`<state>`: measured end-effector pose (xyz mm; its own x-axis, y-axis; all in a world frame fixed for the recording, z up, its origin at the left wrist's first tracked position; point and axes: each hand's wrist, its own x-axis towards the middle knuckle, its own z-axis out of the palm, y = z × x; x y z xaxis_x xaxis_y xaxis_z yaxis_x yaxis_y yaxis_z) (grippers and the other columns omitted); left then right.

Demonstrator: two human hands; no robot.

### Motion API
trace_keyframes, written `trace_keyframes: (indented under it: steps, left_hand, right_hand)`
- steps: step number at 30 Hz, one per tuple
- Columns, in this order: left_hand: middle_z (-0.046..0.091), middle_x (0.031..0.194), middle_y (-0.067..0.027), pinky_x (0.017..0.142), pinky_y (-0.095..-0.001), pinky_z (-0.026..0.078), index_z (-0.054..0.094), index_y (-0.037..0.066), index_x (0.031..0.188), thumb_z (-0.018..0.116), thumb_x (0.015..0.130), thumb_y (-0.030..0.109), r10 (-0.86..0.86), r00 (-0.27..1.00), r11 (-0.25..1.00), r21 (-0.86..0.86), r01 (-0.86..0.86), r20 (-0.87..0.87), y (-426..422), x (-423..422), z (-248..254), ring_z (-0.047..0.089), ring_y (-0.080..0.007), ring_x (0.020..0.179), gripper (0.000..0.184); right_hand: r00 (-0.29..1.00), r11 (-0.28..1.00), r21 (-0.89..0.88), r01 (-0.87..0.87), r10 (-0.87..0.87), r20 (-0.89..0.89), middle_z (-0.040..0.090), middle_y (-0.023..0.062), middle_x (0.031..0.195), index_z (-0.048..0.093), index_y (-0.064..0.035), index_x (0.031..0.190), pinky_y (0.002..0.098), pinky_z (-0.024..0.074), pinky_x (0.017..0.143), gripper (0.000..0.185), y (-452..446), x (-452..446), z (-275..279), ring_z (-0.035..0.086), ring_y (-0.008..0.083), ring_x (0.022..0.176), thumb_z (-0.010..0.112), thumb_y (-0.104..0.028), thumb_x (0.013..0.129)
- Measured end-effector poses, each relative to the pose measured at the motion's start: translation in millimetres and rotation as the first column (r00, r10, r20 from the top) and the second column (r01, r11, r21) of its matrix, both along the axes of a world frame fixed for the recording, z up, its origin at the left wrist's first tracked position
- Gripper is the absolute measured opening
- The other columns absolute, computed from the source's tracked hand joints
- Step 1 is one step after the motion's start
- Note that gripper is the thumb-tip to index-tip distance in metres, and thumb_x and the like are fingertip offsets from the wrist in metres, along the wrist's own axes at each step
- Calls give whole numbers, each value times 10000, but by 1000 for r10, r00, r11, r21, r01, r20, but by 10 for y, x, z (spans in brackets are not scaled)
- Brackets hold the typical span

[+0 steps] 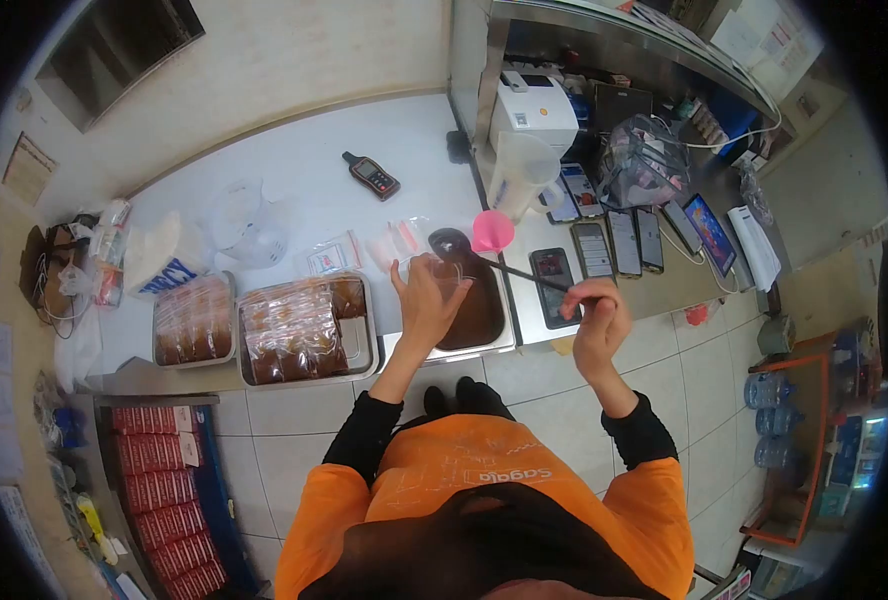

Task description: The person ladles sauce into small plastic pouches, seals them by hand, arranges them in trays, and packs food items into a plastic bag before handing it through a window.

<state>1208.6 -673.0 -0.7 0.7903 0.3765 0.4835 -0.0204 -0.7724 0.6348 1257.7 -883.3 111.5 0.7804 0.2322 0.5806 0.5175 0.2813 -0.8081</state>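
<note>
My right hand is closed on the end of the long dark handle of a ladle. The ladle's bowl is above the back edge of a metal pan of brown liquid. Over the pan's left side, my left hand grips something clear and plastic, a small cup or bag; I cannot tell which. A pink funnel is just right of the ladle's bowl. Beneath the ladle's handle lies a black phone.
Left of the pan are two trays of plastic-wrapped brown blocks. Small plastic bags, a clear jug and a handheld meter lie behind. Several phones, a tall pitcher and a white printer occupy the right side.
</note>
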Motion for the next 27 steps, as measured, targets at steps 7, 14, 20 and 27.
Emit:
trace_keyframes:
  steps: [7, 14, 20, 27]
  left_hand:
    - [498, 1025, -135, 1021, -581, 144, 439, -48, 1106, 652, 809, 404, 26, 1000, 999, -18, -26, -12, 4, -2, -7, 525, -292, 975, 581]
    - [496, 1028, -138, 1020, -581, 136, 435, -52, 1090, 643, 818, 397, 32, 999, 999, 1, -32, 3, 5, -16, 34, 525, -296, 972, 564]
    - [511, 1011, -147, 1018, -581, 128, 411, -51, 1109, 637, 824, 394, 44, 999, 999, -18, -45, -22, 7, -56, 19, 538, -306, 951, 575]
    - [538, 993, -148, 1018, -583, 106, 392, -47, 1108, 638, 826, 385, 81, 997, 997, -7, -81, -16, 77, -220, -82, 554, -306, 952, 571]
  right_hand:
    - [814, 956, -284, 70, 110, 571, 620, 104, 720, 638, 20, 843, 284, 470, 512, 410, -43, -24, 4, 600, 218, 599, 434, -312, 969]
    - [979, 984, -166, 67, -32, 204, 595, 65, 751, 585, 17, 888, 250, 448, 581, 385, 13, 11, -177, 550, 154, 622, 379, -291, 994]
    - [856, 981, 154, 118, -22, -517, 560, 23, 792, 554, -7, 1001, 208, 417, 596, 350, 50, 135, -476, 515, 94, 638, 371, -305, 1001]
    - [523, 988, -155, -6, -129, -843, 583, -13, 898, 584, -90, 1076, 263, 421, 709, 365, -73, 86, -1302, 526, 98, 833, 434, -403, 963]
